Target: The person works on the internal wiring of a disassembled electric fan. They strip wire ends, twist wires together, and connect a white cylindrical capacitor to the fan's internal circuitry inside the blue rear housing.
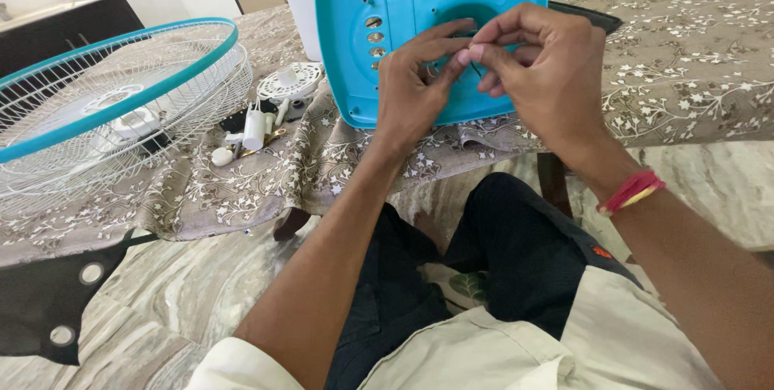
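A table with a flowery brown cloth [677,60] holds the things. On it stands a blue fan cover [419,3], tilted up at the edge. A round wire fan guard [105,100] lies on the left. Small white fan parts [266,116] lie between them. The floor [701,180] is pale stone.

The teal panel [427,27] stands upright at the table edge, blocking reach straight ahead. Left of it, small white parts [258,128] and the wire fan guard [121,108] crowd the cloth [685,60], which lies open to the right.
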